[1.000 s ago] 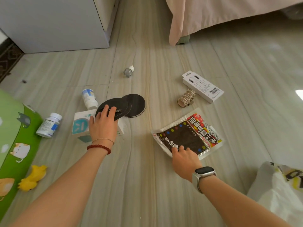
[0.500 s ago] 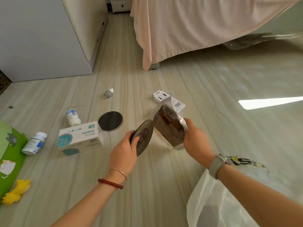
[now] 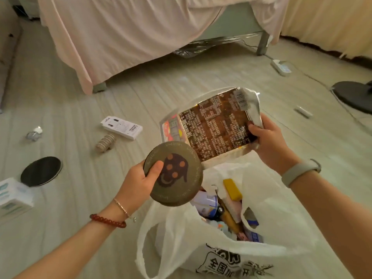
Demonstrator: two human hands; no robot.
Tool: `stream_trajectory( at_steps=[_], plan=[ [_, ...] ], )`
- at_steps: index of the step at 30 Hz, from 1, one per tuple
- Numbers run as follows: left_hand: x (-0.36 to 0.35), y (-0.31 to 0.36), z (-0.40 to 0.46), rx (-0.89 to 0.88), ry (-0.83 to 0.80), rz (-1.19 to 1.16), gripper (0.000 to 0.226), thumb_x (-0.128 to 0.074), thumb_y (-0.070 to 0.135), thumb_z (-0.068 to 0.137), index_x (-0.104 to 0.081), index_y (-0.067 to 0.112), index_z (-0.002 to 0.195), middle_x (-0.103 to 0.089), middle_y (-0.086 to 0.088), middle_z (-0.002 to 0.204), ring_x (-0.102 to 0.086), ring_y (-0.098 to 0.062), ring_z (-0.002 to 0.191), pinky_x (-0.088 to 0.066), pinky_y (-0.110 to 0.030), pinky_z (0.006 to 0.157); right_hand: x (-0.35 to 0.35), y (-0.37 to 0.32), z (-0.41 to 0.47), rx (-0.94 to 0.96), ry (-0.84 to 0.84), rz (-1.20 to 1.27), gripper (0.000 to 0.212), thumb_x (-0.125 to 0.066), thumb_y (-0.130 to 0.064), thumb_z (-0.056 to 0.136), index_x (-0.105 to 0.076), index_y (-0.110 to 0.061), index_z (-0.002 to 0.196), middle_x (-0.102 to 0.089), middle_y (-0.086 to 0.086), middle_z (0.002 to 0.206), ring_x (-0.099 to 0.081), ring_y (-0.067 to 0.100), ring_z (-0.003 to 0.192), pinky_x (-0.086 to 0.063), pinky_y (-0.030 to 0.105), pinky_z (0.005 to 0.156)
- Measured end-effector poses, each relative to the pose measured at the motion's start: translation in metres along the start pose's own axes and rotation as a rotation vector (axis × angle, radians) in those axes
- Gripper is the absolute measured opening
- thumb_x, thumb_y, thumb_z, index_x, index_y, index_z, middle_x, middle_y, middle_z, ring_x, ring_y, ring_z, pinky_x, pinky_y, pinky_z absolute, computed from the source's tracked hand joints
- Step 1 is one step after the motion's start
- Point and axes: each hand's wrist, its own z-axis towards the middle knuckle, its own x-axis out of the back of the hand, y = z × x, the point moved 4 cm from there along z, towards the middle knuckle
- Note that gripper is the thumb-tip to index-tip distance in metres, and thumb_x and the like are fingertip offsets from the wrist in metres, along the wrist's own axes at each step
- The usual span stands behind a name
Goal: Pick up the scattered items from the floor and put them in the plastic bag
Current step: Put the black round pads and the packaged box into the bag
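The drop-off step is in hand: the left hand [image 3: 138,183] has its grip clamped on a round disc [image 3: 174,176] and the right hand [image 3: 268,141] on a flat snack packet [image 3: 213,127], both over the open plastic bag [image 3: 211,238]. Next, both want lowering past the bag's slack handles and letting go. 1 black disc [image 3: 41,171], a white box [image 3: 121,127], a coin-like stack [image 3: 105,142] and a small bottle [image 3: 34,134] lie on the floor [image 3: 80,198].

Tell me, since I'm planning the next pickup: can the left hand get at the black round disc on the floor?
Probably not yet: the left hand grips round coasters; the black round disc lies uncovered.
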Motion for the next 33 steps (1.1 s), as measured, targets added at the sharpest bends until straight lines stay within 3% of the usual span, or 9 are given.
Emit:
stream_trajectory(
  at_steps=[2,4,9,11,15,20,24,27,33],
  plan=[
    [-0.004,-0.003,-0.004,-0.008,0.038,0.06,0.014,-0.046,0.019,0.092,-0.06,0.021,0.09,-0.06,0.013,0.081,-0.057,-0.003,0.079,-0.046,-0.009,0.067,0.024,0.0,-0.002,-0.067,-0.009,0.038,0.034,-0.034,0.005,0.093,-0.049,-0.011,0.119,-0.058,0.001,0.09,-0.056,0.015,0.081,-0.051,0.022,0.053],
    [-0.007,-0.004,-0.009,-0.034,0.073,0.125,0.022,-0.047,0.017,0.092,-0.06,0.01,0.107,-0.06,0.008,0.084,-0.056,-0.009,0.082,-0.043,-0.014,0.071,0.043,0.002,-0.007,-0.112,-0.075,-0.082,0.036,-0.035,0.004,0.093,-0.048,-0.01,0.125,-0.059,0.001,0.092,-0.056,0.015,0.084,-0.052,0.026,0.062],
    [-0.018,0.0,-0.014,-0.109,0.114,0.16,0.026,-0.048,0.016,0.091,-0.061,0.002,0.108,-0.055,0.017,0.076,-0.052,0.003,0.075,-0.04,-0.009,0.066,0.051,0.02,-0.023,-0.054,-0.371,-0.969,0.039,-0.037,-0.006,0.096,-0.047,-0.022,0.13,-0.061,-0.003,0.103,-0.057,0.02,0.1,-0.048,0.029,0.08],
    [-0.024,0.002,-0.012,-0.121,0.119,0.164,0.025,-0.048,0.017,0.091,-0.062,0.001,0.105,-0.055,0.016,0.074,-0.051,0.004,0.073,-0.04,-0.007,0.064,0.047,0.034,-0.026,-0.047,-0.435,-1.146,0.04,-0.036,-0.008,0.096,-0.046,-0.023,0.132,-0.059,0.001,0.115,-0.055,0.021,0.106,-0.048,0.032,0.086],
    [-0.037,0.004,-0.013,-0.137,0.085,0.163,0.024,-0.048,0.018,0.092,-0.063,0.003,0.103,-0.056,0.015,0.073,-0.051,0.006,0.073,-0.045,-0.004,0.061,0.04,0.061,-0.035,-0.077,-0.511,-1.185,0.041,-0.035,-0.008,0.096,-0.045,-0.022,0.133,-0.059,0.003,0.119,-0.058,0.024,0.107,-0.052,0.038,0.088],
    [-0.044,0.004,-0.02,-0.156,0.039,0.16,0.023,-0.048,0.017,0.091,-0.063,0.003,0.102,-0.056,0.019,0.075,-0.053,0.005,0.073,-0.041,0.004,0.061,0.023,0.08,-0.039,0.089,-0.492,-1.205,0.039,-0.038,-0.006,0.096,-0.047,-0.015,0.132,-0.053,0.009,0.119,-0.047,0.017,0.088,-0.038,0.024,0.073],
    [-0.042,0.0,-0.021,-0.149,0.04,0.161,0.024,-0.048,0.018,0.092,-0.062,0.003,0.102,-0.056,0.018,0.075,-0.054,0.004,0.073,-0.041,0.004,0.06,0.023,0.08,-0.037,0.077,-0.413,-1.09,0.032,-0.046,-0.01,0.094,-0.048,-0.022,0.123,-0.065,0.007,0.106,-0.061,0.022,0.082,-0.054,0.033,0.072],
    [-0.041,-0.002,-0.02,-0.129,0.058,0.139,0.024,-0.047,0.019,0.092,-0.062,0.004,0.104,-0.056,0.019,0.077,-0.053,0.005,0.074,-0.04,0.005,0.06,0.026,0.09,-0.04,0.151,-0.315,-1.304,0.025,-0.041,-0.016,0.096,-0.047,-0.024,0.118,-0.066,0.004,0.106,-0.06,0.021,0.08,-0.052,0.032,0.068],
    [-0.039,-0.009,-0.019,-0.104,0.062,0.132,0.025,-0.047,0.019,0.092,-0.061,0.004,0.106,-0.055,0.019,0.077,-0.053,0.005,0.072,-0.039,0.006,0.058,0.022,0.108,-0.048,0.356,-0.453,-1.445,0.037,-0.038,-0.019,0.097,-0.045,-0.027,0.132,-0.045,-0.005,0.136,-0.039,0.017,0.123,-0.032,0.031,0.103]
  ],
)
